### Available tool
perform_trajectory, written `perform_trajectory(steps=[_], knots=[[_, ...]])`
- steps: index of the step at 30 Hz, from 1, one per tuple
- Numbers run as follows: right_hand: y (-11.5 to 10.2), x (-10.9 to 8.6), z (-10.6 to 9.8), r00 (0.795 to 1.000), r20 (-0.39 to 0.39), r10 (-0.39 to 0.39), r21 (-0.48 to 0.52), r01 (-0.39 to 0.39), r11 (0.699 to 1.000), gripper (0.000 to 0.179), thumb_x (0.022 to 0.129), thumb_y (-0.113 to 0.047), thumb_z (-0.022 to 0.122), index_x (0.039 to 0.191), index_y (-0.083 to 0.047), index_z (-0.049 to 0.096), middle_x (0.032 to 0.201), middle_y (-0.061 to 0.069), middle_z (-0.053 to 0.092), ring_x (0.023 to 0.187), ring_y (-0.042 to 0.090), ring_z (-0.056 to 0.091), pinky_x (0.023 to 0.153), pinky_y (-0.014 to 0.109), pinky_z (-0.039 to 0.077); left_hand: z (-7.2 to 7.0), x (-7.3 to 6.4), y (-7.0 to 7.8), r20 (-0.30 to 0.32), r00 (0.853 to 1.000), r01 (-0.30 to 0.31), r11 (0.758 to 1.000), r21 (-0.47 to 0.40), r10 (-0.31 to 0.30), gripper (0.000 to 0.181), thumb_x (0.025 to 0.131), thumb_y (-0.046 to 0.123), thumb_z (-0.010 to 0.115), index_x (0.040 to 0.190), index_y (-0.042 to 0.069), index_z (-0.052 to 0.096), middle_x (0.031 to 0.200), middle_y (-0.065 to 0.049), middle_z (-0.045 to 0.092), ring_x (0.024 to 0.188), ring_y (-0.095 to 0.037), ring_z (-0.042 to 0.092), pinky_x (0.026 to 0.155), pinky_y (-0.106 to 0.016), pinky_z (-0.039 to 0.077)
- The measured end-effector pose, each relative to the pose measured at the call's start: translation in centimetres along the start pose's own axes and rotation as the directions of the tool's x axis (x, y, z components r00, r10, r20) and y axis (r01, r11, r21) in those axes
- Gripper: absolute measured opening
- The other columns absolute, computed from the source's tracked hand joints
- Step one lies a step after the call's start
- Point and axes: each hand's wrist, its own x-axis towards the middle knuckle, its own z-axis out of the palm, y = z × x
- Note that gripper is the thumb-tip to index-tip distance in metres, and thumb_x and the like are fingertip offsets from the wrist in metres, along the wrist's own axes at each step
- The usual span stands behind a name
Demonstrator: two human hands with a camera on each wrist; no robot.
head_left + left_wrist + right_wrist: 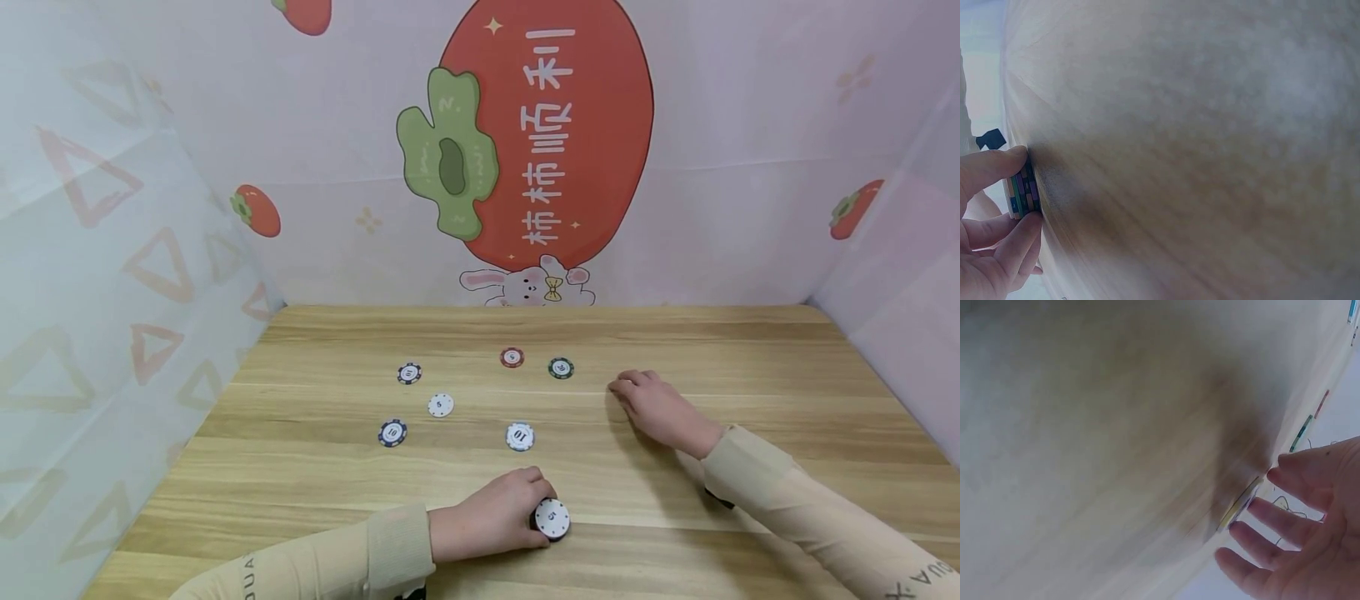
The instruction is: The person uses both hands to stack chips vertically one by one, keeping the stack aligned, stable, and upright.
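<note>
My left hand (498,512) grips a short stack of poker chips (552,518) near the front of the table, a white chip on top. In the left wrist view, thumb and fingers pinch the stack's layered edges (1024,192) close to the wood. My right hand (663,408) is farther back on the right, with its fingers reaching down to the table. In the right wrist view, a yellow-edged chip (1239,503) lies flat at its spread fingertips; the hand hides it in the head view. Left of that hand lie a green chip (561,367) and a red chip (512,357).
A light-blue chip (520,436) lies mid-table. Farther left are a white chip (441,405) and two dark-blue chips, the back one (409,373) and the front one (392,432). Printed cloth walls (337,242) enclose the wooden table (300,500) at the back and sides.
</note>
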Motion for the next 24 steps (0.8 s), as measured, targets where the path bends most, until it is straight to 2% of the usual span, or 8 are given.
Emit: perform_trajectory(steps=[7,15,24], knots=[[0.26,-0.23,-0.24,1.0,-0.012,0.01,0.018,-0.01,1.0,0.02,0.089,0.002,0.049,0.106,0.006,0.06,0.104,0.022,0.056,0.096,0.037,0.052,0.084,0.048,0.043,-0.1,0.04,0.08,0.002,1.0,0.001,1.0,0.003,-0.001,0.036,0.072,0.025,0.077,0.1,0.007,0.062,0.09,0.005,0.054,0.078,0.003,0.047,0.069,-0.01,0.041],[0.37,-0.23,-0.7,0.998,-0.058,-0.02,-0.012,0.019,1.0,0.019,0.082,0.007,0.056,0.1,0.006,0.06,0.095,0.019,0.057,0.086,0.033,0.053,0.076,0.043,0.047,0.01,0.09,0.03,0.01,1.0,0.014,1.0,-0.005,-0.014,0.037,0.072,0.026,0.077,0.1,0.008,0.062,0.091,0.006,0.054,0.079,0.003,0.047,0.07,-0.01,0.041],[0.48,-0.24,-0.77,0.995,-0.096,-0.002,-0.021,0.0,1.0,0.021,0.076,0.004,0.066,0.097,0.006,0.061,0.093,0.016,0.053,0.083,0.03,0.05,0.071,0.039,0.047,0.08,-0.06,0.03,-0.014,1.0,-0.006,1.0,0.027,0.006,0.036,0.071,0.026,0.078,0.099,0.009,0.062,0.09,0.007,0.053,0.078,0.003,0.047,0.069,-0.01,0.04]])
